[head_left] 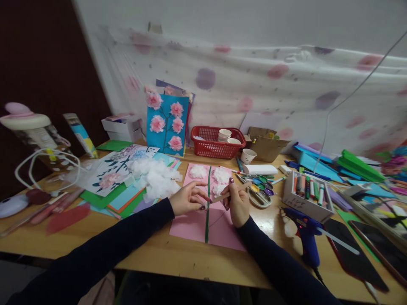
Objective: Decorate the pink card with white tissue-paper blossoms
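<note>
A sheet of pink paper (187, 228) lies on the table, with a green stripe (207, 228) running down its middle. Tufts of white cotton (197, 171) sit on its upper part, on both sides of the stripe. Above the sheet, my right hand (239, 203) is closed around a flat wooden craft stick (221, 197), which slants down to the left. My left hand (189, 198) hovers at the stick's left end, its fingers loosely bent and apart. Whether those fingertips touch the stick is hard to tell.
Loose cotton (160, 180) lies on coloured papers to the left. A red basket (218, 149) with paper cups stands behind. Scissors (259, 198) and paint pots (261, 184) are right of the sheet, then a marker box (305, 197) and a blue glue gun (305, 237).
</note>
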`<state>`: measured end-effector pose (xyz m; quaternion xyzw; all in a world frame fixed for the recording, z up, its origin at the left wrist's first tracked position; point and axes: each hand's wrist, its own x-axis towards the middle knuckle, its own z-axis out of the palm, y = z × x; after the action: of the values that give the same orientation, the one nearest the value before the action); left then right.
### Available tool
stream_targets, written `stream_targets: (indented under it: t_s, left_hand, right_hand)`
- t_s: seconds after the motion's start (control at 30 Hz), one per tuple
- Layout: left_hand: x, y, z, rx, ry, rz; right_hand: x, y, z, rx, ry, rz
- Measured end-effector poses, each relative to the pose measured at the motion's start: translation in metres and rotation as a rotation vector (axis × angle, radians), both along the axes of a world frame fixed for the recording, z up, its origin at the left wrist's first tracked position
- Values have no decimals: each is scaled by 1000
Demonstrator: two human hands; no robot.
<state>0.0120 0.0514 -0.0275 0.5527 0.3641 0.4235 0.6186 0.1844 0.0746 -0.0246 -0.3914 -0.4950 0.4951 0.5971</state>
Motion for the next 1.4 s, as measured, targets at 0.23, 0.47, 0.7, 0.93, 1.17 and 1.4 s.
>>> stream_targets:
  t_s: [0.23, 0.47, 0.7, 0.93, 1.17, 1.4]
  left_hand:
    - [1, 1, -1, 11, -41, 10]
    - [2, 1, -3, -34, -54, 5]
    - [0, 3, -6, -49, -71, -29]
    - [-2, 1, -1, -106, -99, -31]
    - [-6, 4, 2, -101, -69, -23]
    - [-14, 8, 5, -53, -7, -40]
  right_hand:
    - [1, 3, 0, -36, 27, -66]
    - [-2, 0, -1, -73, -2, 50]
    - [-3, -3, -3, -38, -80, 99]
    - [-2, -1, -6, -36, -83, 99]
    - [-2, 0, -6, -10, -107, 105]
    - [-4, -1, -2, -8, -71, 133]
